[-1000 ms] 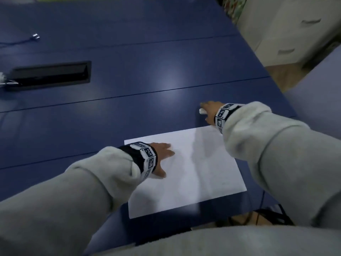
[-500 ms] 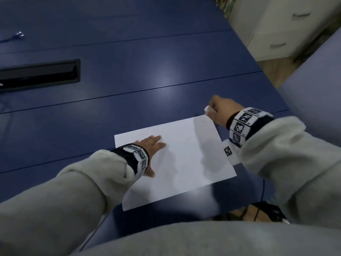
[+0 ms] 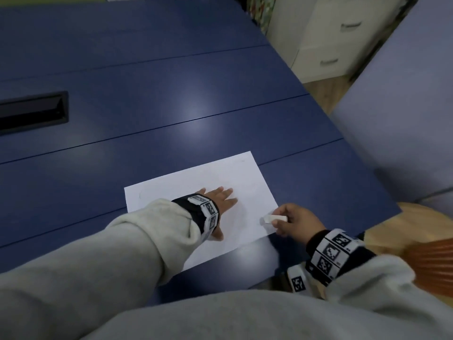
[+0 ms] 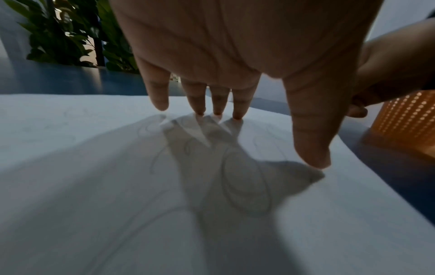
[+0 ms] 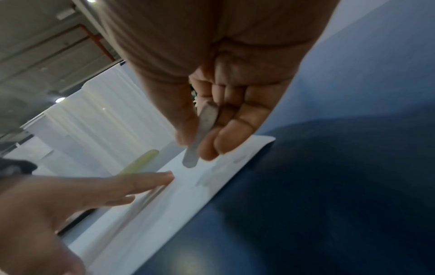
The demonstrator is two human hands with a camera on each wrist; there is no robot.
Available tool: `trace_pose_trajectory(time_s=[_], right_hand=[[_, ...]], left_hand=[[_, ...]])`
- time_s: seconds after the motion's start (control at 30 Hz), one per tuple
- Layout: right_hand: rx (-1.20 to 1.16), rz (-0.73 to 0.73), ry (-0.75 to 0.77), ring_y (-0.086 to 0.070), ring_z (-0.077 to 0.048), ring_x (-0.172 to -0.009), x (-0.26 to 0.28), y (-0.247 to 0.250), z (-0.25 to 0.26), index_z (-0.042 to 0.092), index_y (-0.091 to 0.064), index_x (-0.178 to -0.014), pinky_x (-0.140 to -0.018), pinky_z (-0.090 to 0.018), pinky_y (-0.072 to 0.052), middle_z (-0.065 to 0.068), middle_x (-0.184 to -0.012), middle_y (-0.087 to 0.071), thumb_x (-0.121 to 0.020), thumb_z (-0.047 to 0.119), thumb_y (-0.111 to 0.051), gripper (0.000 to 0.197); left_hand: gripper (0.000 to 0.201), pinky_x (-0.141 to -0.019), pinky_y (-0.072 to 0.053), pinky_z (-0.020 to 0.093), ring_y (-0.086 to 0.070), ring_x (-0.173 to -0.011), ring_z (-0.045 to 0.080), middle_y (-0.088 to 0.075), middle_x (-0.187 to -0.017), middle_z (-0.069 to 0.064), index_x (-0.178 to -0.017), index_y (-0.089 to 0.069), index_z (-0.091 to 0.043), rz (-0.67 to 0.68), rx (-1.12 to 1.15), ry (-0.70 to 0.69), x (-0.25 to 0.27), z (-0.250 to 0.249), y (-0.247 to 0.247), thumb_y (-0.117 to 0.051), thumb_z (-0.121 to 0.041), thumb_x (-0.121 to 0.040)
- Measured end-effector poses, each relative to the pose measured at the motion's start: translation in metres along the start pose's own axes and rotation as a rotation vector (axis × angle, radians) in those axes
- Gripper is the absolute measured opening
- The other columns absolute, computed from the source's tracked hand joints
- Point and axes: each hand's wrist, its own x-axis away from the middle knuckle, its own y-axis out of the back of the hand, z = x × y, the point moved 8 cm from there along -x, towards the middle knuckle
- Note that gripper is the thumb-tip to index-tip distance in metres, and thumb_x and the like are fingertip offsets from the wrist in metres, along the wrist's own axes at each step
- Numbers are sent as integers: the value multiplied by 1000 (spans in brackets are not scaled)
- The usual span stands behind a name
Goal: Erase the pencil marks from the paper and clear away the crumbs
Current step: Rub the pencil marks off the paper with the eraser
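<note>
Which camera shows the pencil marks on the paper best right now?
The left wrist view: looping pencil marks run clearly across the paper under the left hand. The head view shows only faint traces; the right wrist view shows a few blurred smudges.

Left hand spread, fingertips and thumb contacting white paper bearing faint pencil loops.

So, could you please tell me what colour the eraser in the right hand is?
White, a slim bar; the head view shows the eraser best, pinched in the right hand.
</note>
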Motion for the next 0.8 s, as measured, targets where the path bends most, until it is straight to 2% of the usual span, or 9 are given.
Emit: trace_pose_trajectory(time_s=[0.07,0.13,0.27,0.4,0.53,0.6,0.7,0.8], right_hand=[[42,9,23,-63,-18,-68,0,-4,3,24,-54,-80,-78,-40,-54,-2,-79,-65,-87,15,-65,15],[120,-12,38,-64,-19,-76,0,-3,7,26,-53,-79,-81,-38,-53,-2,-86,-65,-88,21,-64,15],[255,-31,44,-60,-17,-89,-2,-2,14,26,-55,-93,-85,-32,-50,4,-97,-62,-89,28,-61,7],[312,-4,57,-57,-16,-86,-4,-7,17,28,-53,-94,-77,-26,-45,4,-95,-60,-91,28,-58,6],[407,8,84,-53,-17,-83,-5,-10,22,20,-55,-105,-70,-24,-39,1,-92,-56,-93,25,-54,13],[461,41,115,-50,-17,-81,-1,-17,26,18,-54,-104,-68,-24,-36,2,-88,-53,-94,24,-51,13],[485,87,132,-50,-17,-81,-1,-23,30,17,-55,-102,-69,-25,-36,4,-87,-53,-93,24,-50,12],[426,10,96,-52,-18,-83,-8,-9,28,17,-56,-103,-69,-25,-39,1,-91,-55,-92,23,-53,12]], left_hand=[[112,-118,-6,48,12,-147,19,19,-159,-2,-153,9,-26,12,-11,-3,-5,-2,-7,-73,-47,-78],[116,-118,-6,48,13,-147,19,20,-159,-1,-153,8,-25,5,-32,6,-6,-2,-10,-75,-48,-76],[120,-117,5,45,15,-147,18,20,-159,0,-153,10,-22,-40,-115,-11,-8,-10,-4,-74,-56,-73],[114,-117,5,43,18,-146,19,23,-158,-1,-151,16,-22,-91,-114,-79,-16,-27,2,-64,-60,-79],[109,-118,3,41,18,-146,20,25,-158,0,-151,18,-20,-44,-102,-92,-22,-32,-5,-59,-59,-84],[110,-118,3,40,19,-146,20,26,-157,0,-150,19,-20,-43,-89,-95,-22,-31,-7,-59,-60,-84],[110,-118,4,40,19,-146,20,25,-157,-1,-150,19,-19,-42,-84,-101,-19,-32,-6,-59,-59,-84],[110,-117,4,39,19,-146,19,25,-158,-1,-150,19,-20,-49,-79,-106,-19,-31,-6,-60,-59,-84]])
